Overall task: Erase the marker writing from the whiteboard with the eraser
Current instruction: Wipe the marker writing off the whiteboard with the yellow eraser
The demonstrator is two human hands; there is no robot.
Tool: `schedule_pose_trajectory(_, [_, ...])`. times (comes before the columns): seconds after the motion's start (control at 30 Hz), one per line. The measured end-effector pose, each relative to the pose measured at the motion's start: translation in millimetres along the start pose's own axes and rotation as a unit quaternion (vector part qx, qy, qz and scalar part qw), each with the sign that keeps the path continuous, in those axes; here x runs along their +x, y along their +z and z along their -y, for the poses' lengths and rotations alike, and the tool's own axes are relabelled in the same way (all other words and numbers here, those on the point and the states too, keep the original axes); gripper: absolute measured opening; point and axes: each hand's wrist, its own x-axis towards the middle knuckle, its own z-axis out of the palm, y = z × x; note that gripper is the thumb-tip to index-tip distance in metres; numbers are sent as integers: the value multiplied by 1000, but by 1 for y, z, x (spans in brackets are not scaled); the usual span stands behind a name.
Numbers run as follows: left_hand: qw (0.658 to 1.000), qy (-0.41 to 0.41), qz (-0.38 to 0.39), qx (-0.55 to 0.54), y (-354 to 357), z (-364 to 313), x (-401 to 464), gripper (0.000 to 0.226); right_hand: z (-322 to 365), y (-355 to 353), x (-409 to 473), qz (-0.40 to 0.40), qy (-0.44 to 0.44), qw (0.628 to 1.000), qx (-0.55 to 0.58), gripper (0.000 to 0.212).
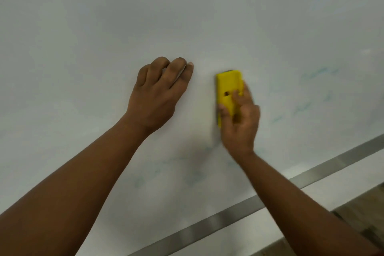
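A large whiteboard (187, 16) fills most of the view. My right hand (241, 118) grips a yellow eraser (228, 87), held upright and flat against the board near the middle. Faint blue-green marker writing (318, 75) shows to the right of the eraser, and paler smears (195, 174) lie below my hands. My left hand (160, 93) rests on the board to the left of the eraser, its fingers curled with the fingertips touching the surface, and it holds nothing.
The board's grey metal bottom frame (228, 212) runs diagonally from lower middle to the right edge. Below it is a white wall strip, and a patch of wood-look floor (365, 214) shows at the lower right.
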Motion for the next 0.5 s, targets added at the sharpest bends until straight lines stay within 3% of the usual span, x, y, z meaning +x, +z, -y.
schedule_pose_trajectory(0.1, [1000,1,-17,-5,6,-6,9,53,-22,-17,47,-96,112,989,25,44])
schedule_pose_trajectory(0.17, [1000,6,-19,-16,11,-14,17,51,-15,-14,49,-85,77,993,4,46])
schedule_pose_trajectory(0.3, [999,15,-13,-27,19,-31,35,49,-22,-17,22,26,-44,998,-27,42])
schedule_pose_trajectory(0.43, [999,13,-2,-35,24,-44,50,54,-60,-44,72,-85,77,993,-4,47])
schedule_pose_trajectory(0.5, [999,22,4,-30,27,-53,59,56,-58,-43,78,-99,89,991,-2,49])
